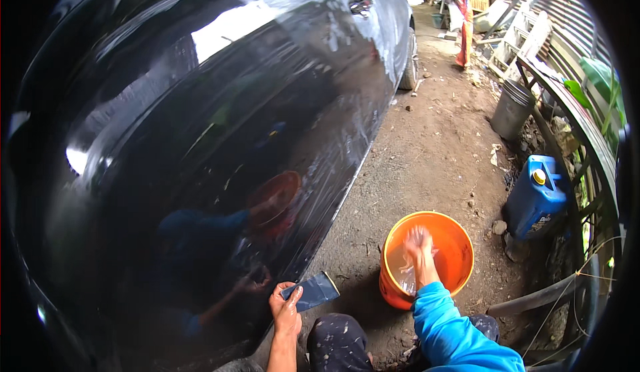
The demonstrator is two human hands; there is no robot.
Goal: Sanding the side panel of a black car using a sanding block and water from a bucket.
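Observation:
My left hand (287, 311) is closed around one end of a dark grey piece of sandpaper (313, 291), beside the lower edge of the black car panel (200, 192). The panel looks wet and glossy, with pale streaks toward its far end. My right hand (419, 244) reaches down inside an orange bucket (460, 255) that holds cloudy water (402, 269). Blur hides whether its fingers grip anything. The bucket stands on the ground to the right of my knees. Reflections of the bucket and my arms show in the panel.
A blue jerrycan (537, 199) with a yellow cap stands right of the bucket. Farther back are a grey bucket (512, 111), a ladder (517, 42) and an orange-red hanging cloth (461, 19). A dirt path (427, 145) runs between the car and a metal railing (580, 119).

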